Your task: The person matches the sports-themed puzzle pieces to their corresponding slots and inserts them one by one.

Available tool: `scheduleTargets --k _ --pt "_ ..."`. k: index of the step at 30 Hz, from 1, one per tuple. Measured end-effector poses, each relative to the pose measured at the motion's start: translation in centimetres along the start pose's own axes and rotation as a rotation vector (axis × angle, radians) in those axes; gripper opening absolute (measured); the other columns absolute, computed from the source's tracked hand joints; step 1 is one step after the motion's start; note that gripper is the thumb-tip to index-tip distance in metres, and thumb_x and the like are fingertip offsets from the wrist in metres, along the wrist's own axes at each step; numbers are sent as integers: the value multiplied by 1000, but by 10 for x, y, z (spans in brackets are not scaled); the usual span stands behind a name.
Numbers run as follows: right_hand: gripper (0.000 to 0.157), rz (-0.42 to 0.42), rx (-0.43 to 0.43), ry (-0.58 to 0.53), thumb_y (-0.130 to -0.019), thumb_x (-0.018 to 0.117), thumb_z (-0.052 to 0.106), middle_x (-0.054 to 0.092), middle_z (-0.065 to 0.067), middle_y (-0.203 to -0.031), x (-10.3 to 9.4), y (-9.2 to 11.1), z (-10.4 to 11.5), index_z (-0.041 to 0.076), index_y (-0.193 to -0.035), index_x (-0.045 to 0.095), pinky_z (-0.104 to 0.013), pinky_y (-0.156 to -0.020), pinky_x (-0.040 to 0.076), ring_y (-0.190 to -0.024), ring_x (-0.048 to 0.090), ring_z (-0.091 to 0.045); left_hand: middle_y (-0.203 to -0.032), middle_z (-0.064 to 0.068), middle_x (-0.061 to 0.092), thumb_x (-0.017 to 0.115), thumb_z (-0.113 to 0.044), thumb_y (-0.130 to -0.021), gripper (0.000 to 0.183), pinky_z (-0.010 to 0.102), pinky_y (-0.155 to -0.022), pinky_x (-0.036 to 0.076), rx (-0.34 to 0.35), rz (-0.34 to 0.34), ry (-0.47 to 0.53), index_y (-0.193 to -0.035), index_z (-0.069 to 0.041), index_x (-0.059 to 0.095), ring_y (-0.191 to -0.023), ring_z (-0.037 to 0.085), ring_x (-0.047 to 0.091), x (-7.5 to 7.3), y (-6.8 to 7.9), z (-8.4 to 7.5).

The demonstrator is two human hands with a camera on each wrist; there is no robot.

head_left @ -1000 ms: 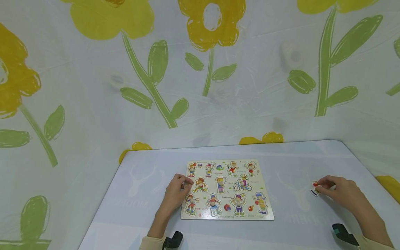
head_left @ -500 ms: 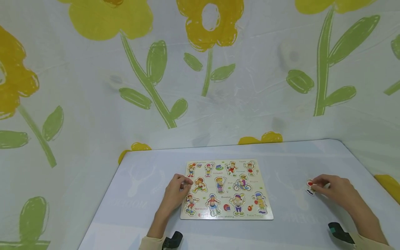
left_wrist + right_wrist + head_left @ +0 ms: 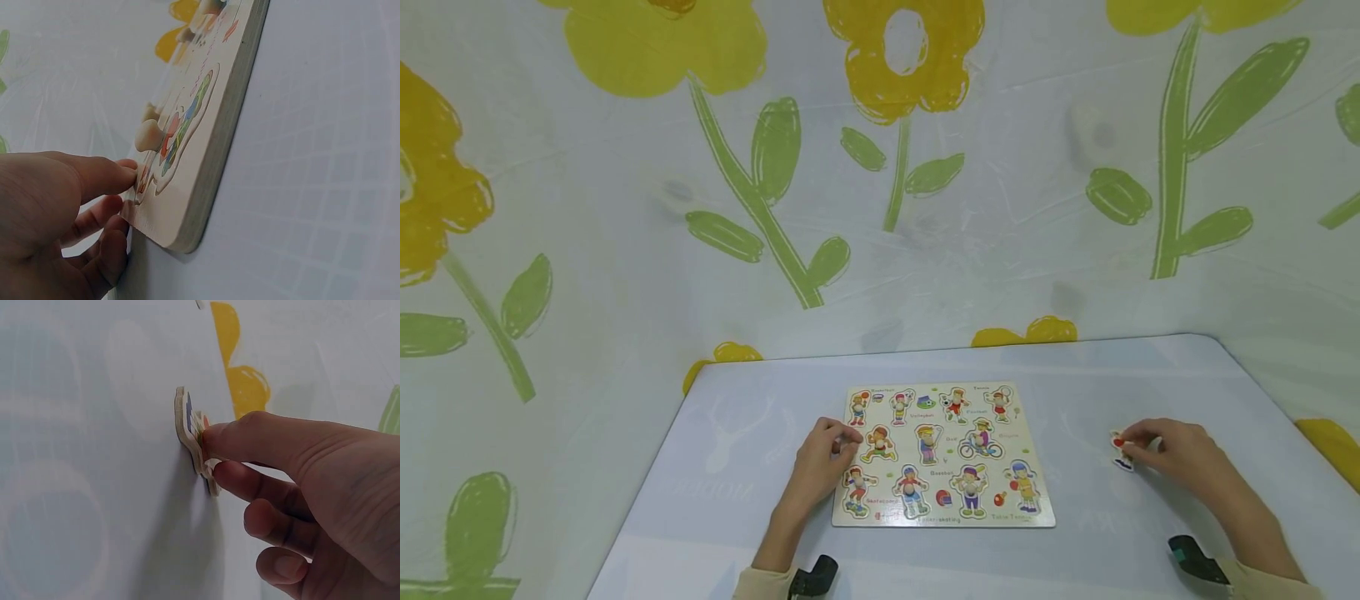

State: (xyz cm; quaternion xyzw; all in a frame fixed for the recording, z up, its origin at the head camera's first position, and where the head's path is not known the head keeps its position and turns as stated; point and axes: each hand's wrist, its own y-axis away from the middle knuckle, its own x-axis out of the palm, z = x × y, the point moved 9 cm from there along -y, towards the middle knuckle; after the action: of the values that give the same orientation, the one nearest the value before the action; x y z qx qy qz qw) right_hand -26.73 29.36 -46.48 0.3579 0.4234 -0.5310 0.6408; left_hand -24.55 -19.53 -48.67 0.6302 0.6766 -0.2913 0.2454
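Note:
My left hand [image 3: 826, 457] is at the left edge of a cream wooden peg puzzle board [image 3: 1039, 510] printed with children playing sports. In the left wrist view, the thumb lies at the board's top face near a round wooden knob [image 3: 150, 135], the other fingers curled at its edge. Off to the right, my right hand [image 3: 1183, 458] pinches a small wooden puzzle piece [image 3: 1117, 457] between thumb and fingers. The right wrist view shows this piece [image 3: 183, 422] edge-on, close over the white surface, its knob mostly hidden by the fingers.
The board lies on a white table [image 3: 760, 467] with faint printed marks. Several knobbed figure pieces, such as the cyclist [image 3: 982, 440], sit in the board. Behind the table hangs a white cloth [image 3: 1022, 275] with yellow flowers.
My right hand has moved left over the table, carrying the puzzle piece closer to the board. The left hand stays at the board's left edge.

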Motion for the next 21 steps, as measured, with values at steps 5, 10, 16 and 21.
scheduleTargets --k 5,10,16,21 --pt "23 37 12 -2 -82 76 24 67 4 -84 8 -5 10 8 -98 74 -32 -66 46 -77 55 -14 -109 3 57 69 -12 -89 7 20 -68 42 -4 -2 0 -93 -17 71 -84 10 51 0 0 1" --pt "21 9 -23 -3 -81 78 22 67 4 -84 12 -4 26 9 -98 74 -31 -65 48 -77 55 -13 -107 3 57 70 -10 -88 8 21 -69 40 21 -21 -20 -91 -16 71 -83 10 50 -1 1 -1" --pt "17 -9 -90 5 -79 79 20 67 7 -83 18 -3 51 14 -95 75 -23 -63 46 -75 53 -9 -107 2 57 70 -10 -88 8 21 -69 41 18 -21 -22 -91 -17 71 -83 10 49 -2 1 -2" --pt "15 18 -121 1 -80 79 21 65 10 -83 24 -3 69 17 -94 75 -21 -62 46 -74 51 -7 -109 2 57 69 -11 -89 7 21 -70 42 6 -10 -15 -92 -17 71 -84 10 50 -1 0 0"
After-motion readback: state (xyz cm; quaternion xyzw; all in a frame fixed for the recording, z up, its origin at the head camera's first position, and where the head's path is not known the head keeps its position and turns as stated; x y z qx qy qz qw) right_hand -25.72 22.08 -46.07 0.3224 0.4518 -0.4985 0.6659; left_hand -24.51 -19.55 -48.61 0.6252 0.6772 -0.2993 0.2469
